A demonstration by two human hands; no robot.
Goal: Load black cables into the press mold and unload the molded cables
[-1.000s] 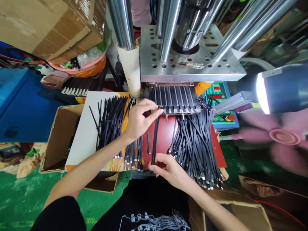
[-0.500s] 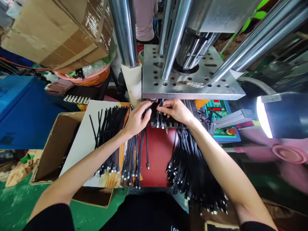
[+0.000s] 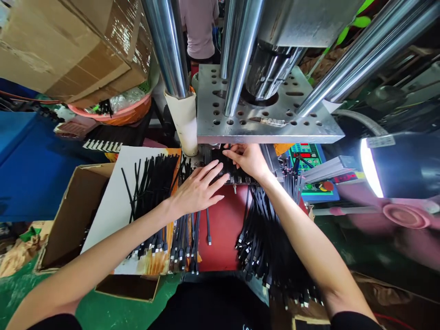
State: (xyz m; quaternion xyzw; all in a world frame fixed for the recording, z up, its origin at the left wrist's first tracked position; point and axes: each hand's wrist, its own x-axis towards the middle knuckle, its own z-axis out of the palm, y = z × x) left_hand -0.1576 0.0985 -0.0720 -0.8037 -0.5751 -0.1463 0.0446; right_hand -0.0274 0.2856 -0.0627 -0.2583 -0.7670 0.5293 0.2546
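Note:
My left hand [image 3: 201, 187] is open with its fingers spread, above the left part of the dark fixture [image 3: 237, 176] and the tops of some black cables. My right hand [image 3: 248, 160] reaches over the fixture, under the front edge of the metal plate [image 3: 268, 139]. Its thumb and forefinger are close together; whether they hold anything is too small to tell. Black cables [image 3: 156, 183] lie on a white board to the left, a few more [image 3: 185, 238] beside it, and a large bunch [image 3: 271, 229] to the right of the red surface [image 3: 222, 229].
Steel columns [image 3: 172, 50] rise around the plate. A lit lamp [image 3: 395, 165] and a pink fan [image 3: 405, 215] stand at the right, near a control panel [image 3: 305, 156]. Cardboard boxes [image 3: 65, 220] and a blue bin [image 3: 30, 169] are at the left. A person [image 3: 199, 30] is behind.
My left hand has come back from the fixture, toward me, and its fingers have spread. My right hand stays over the fixture. The cable ends that showed between the hands are no longer visible there.

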